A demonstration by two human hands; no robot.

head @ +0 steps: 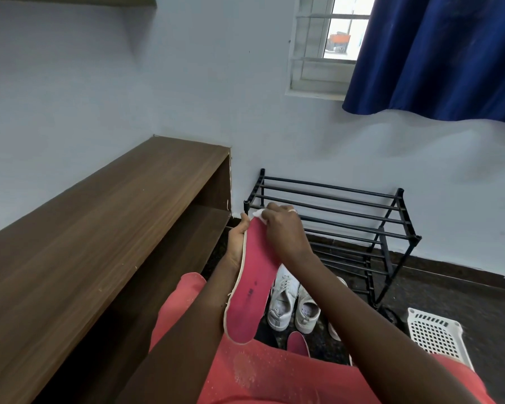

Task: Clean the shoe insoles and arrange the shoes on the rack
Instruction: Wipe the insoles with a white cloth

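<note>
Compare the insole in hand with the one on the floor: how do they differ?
Held insole is raised, gripped by the left hand; floor insole lies untouched beside the white shoes. The right hand presses a white wipe on the held insole's far end; the floor insole has none. Held insole shows whole, with dark smudges; floor insole is partly hidden. Both are pink-red.

A pale ring circles one finger of my right hand. Behind my fingers, coral clothing flecked with pale specks covers my legs.
</note>
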